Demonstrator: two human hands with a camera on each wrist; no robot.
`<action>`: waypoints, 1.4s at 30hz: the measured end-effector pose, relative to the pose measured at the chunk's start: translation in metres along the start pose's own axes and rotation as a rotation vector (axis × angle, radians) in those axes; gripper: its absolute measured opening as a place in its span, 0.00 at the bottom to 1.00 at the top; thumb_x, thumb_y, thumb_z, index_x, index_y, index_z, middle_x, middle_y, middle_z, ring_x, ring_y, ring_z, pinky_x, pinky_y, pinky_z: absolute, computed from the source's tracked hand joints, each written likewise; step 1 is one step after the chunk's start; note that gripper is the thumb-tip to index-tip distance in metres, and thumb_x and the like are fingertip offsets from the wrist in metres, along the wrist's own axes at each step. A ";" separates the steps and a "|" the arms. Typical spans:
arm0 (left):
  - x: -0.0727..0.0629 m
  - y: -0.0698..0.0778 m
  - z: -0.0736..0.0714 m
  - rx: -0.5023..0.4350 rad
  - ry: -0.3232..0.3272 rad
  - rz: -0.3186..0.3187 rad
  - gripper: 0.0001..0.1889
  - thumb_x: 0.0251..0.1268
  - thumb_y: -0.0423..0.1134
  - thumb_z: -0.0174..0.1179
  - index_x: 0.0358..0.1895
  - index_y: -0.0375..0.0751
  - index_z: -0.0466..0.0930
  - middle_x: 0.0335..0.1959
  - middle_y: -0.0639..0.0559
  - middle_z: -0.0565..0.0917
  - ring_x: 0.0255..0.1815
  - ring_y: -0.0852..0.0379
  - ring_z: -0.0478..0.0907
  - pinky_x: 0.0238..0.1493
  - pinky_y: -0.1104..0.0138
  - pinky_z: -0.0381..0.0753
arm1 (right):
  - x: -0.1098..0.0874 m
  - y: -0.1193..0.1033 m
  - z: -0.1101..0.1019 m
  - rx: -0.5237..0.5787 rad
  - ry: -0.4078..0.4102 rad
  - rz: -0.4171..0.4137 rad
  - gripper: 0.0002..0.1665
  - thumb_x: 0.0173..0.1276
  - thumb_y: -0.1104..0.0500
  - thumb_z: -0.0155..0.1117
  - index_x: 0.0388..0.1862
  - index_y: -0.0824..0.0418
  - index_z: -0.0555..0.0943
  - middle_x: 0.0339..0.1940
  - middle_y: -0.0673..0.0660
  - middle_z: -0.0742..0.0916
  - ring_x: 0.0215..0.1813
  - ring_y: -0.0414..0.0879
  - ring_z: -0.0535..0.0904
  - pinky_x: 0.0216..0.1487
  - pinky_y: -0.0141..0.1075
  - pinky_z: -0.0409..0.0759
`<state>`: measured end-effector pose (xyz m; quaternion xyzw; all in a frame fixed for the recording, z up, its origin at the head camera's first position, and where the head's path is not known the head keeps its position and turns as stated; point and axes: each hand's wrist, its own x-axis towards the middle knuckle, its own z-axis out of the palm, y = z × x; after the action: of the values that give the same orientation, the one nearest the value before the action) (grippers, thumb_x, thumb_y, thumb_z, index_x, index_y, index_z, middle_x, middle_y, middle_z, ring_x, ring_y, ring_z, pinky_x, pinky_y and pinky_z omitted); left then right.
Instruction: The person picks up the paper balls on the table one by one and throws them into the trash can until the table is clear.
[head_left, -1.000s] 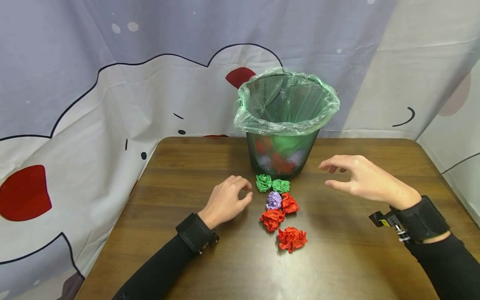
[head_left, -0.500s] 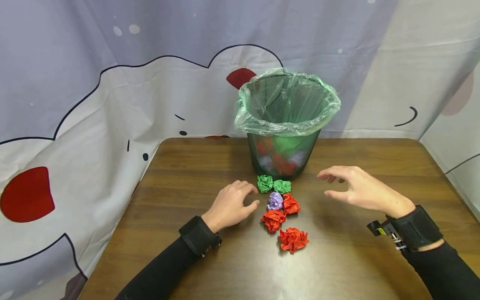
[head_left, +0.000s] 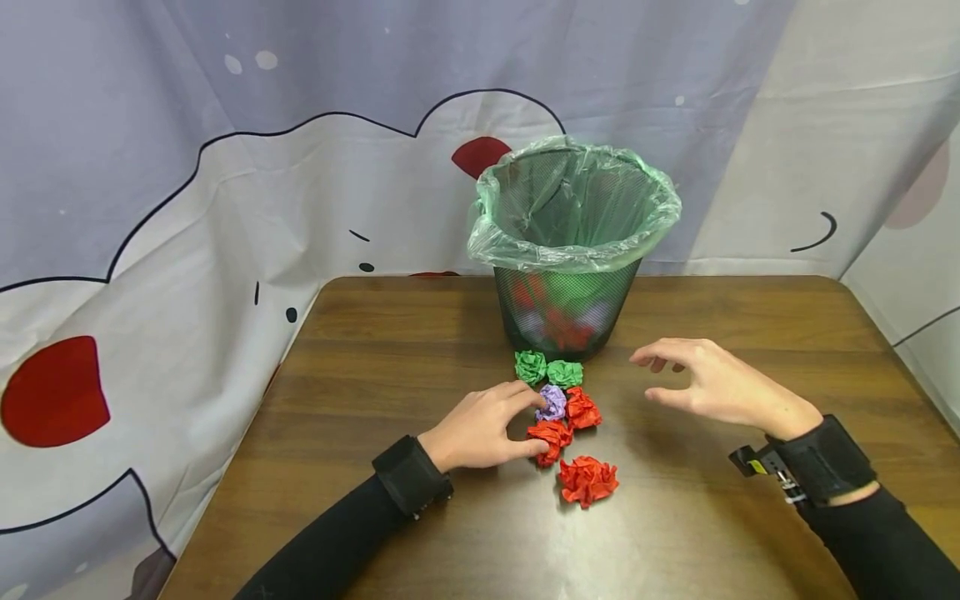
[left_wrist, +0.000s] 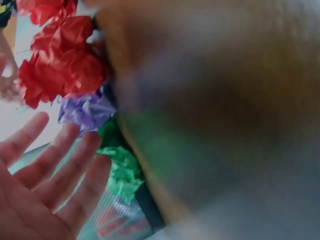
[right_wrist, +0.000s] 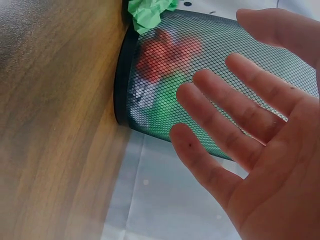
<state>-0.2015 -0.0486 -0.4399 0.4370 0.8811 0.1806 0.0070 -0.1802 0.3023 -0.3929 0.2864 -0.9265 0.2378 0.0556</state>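
Note:
My left hand [head_left: 483, 425] reaches over the table's middle with its thumb and fingers spread apart. Its thumb overlaps a crumpled red paper ball [head_left: 553, 435], and the index fingertip is beside a purple paper ball [head_left: 552, 403]; whether either is touched I cannot tell. In the left wrist view the fingers [left_wrist: 75, 170] are loosely extended, below the red and purple balls. To the right, my right hand [head_left: 723, 387] hovers with relaxed fingers and holds nothing. Another red ball [head_left: 582, 408] adjoins the purple one, and a third red ball [head_left: 588, 481] lies nearer me.
Two green paper balls [head_left: 530, 367] lie at the foot of a black mesh wastebasket [head_left: 517, 312]. A green plastic liner [head_left: 570, 254] folds over its rim, and crumpled paper shows through the mesh. A patterned curtain [head_left: 315, 192] hangs behind the wooden table [head_left: 390, 325].
My left hand has moved right and toward me, from beside the green balls to the red and purple ones. The right hand has drifted slightly left and lower. The paper balls stay in place.

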 end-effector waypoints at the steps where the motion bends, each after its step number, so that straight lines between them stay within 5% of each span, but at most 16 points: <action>1: 0.000 0.000 0.002 0.002 -0.010 0.008 0.29 0.64 0.67 0.59 0.61 0.55 0.78 0.57 0.60 0.79 0.57 0.62 0.78 0.56 0.62 0.79 | 0.000 0.000 0.001 0.002 -0.003 0.005 0.24 0.60 0.56 0.76 0.56 0.51 0.83 0.49 0.44 0.87 0.47 0.43 0.82 0.49 0.47 0.82; 13: 0.003 0.003 0.012 0.045 -0.045 0.055 0.24 0.62 0.62 0.64 0.58 0.57 0.80 0.54 0.62 0.79 0.49 0.66 0.79 0.51 0.67 0.80 | -0.004 0.003 0.006 0.003 -0.003 0.007 0.24 0.60 0.57 0.76 0.56 0.52 0.83 0.49 0.44 0.87 0.47 0.44 0.82 0.47 0.45 0.82; 25: 0.003 0.006 0.011 -0.024 -0.079 0.080 0.23 0.66 0.53 0.63 0.62 0.52 0.79 0.54 0.60 0.79 0.51 0.67 0.78 0.55 0.69 0.78 | -0.006 0.005 0.008 0.005 0.002 0.018 0.24 0.60 0.56 0.76 0.56 0.51 0.83 0.49 0.44 0.87 0.47 0.44 0.83 0.44 0.39 0.80; 42: -0.001 0.003 -0.010 0.012 0.053 0.076 0.21 0.63 0.53 0.62 0.58 0.54 0.80 0.53 0.62 0.83 0.46 0.68 0.79 0.46 0.70 0.79 | -0.008 0.005 0.011 0.019 -0.015 0.036 0.23 0.62 0.54 0.75 0.56 0.49 0.82 0.49 0.43 0.87 0.47 0.42 0.82 0.44 0.37 0.80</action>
<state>-0.2005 -0.0512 -0.4298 0.4652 0.8649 0.1871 -0.0256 -0.1760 0.3050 -0.4066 0.2719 -0.9296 0.2452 0.0419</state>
